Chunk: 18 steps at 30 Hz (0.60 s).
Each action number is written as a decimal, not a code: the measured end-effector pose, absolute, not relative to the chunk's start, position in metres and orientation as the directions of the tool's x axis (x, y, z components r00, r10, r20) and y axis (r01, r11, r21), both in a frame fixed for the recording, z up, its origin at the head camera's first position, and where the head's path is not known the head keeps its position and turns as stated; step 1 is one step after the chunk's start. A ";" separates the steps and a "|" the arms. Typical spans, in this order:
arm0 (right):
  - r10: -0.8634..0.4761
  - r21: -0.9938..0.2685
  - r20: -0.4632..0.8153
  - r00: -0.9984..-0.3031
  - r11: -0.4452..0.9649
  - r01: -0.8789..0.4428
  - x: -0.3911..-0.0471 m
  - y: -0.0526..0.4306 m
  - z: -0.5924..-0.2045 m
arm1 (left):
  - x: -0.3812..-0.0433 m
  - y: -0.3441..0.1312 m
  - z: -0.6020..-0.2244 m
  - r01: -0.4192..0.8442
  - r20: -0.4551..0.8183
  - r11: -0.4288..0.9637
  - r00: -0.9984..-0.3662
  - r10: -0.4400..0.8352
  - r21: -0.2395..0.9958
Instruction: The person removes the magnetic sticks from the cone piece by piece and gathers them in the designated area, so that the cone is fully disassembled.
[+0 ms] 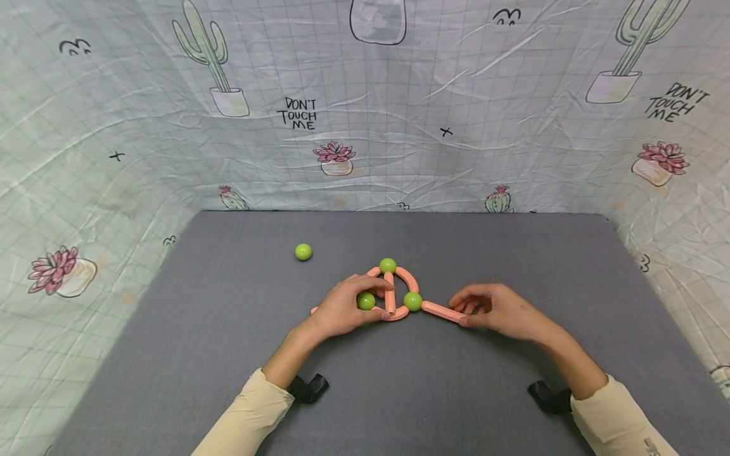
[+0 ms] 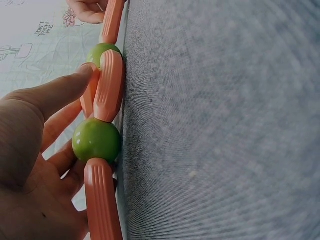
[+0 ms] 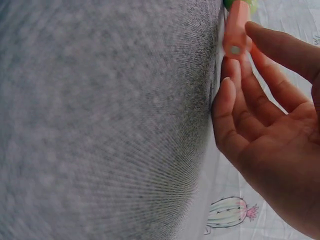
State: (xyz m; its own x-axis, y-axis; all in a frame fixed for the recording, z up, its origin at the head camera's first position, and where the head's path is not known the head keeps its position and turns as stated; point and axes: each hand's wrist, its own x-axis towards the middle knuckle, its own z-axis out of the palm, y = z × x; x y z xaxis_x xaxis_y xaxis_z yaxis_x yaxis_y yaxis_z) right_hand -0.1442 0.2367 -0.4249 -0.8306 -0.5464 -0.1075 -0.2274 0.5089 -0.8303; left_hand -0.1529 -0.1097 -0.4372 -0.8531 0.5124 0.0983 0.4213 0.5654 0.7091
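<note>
- The left hand (image 1: 345,307) pinches the inner straight stick (image 1: 390,294) between thumb and fingers; this stick stands inside the ring, running from the top ball (image 1: 388,265) towards the table's near edge.
- The right hand (image 1: 504,310) pinches the outer end of the right straight stick (image 1: 443,311), whose other end is at the right ball (image 1: 413,301).
- The ring lies near the table's middle: the right curved stick (image 1: 409,278) links top and right balls, and the near curved stick (image 1: 397,314) runs from the right ball to the left ball (image 1: 365,300).
- Another straight stick (image 2: 102,205) extends from the left ball towards the table's left edge, partly hidden by the left hand.
- A loose ball (image 1: 303,252) sits apart, nearer the far left corner of the grey table (image 1: 485,253).
</note>
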 end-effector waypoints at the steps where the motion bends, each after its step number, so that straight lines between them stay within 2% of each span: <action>1: -0.550 -0.830 -0.109 -0.828 0.509 -0.229 -0.144 0.237 -0.425 | -0.153 -0.110 -0.437 0.424 0.102 0.564 -0.852 0.513 0.709; 18: -0.518 -0.831 -0.116 -0.847 0.518 -0.203 -0.150 0.225 -0.421 | -0.152 -0.109 -0.437 0.444 0.116 0.556 -0.842 0.526 0.703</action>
State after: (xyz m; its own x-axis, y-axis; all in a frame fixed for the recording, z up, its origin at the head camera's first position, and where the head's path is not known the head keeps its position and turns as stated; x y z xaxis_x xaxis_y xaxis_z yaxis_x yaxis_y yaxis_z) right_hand -0.1496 0.2247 -0.4206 -0.8475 -0.5180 -0.1159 -0.2027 0.5176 -0.8313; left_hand -0.1517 -0.1086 -0.4372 -0.8423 0.5264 0.1159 0.4440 0.5556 0.7030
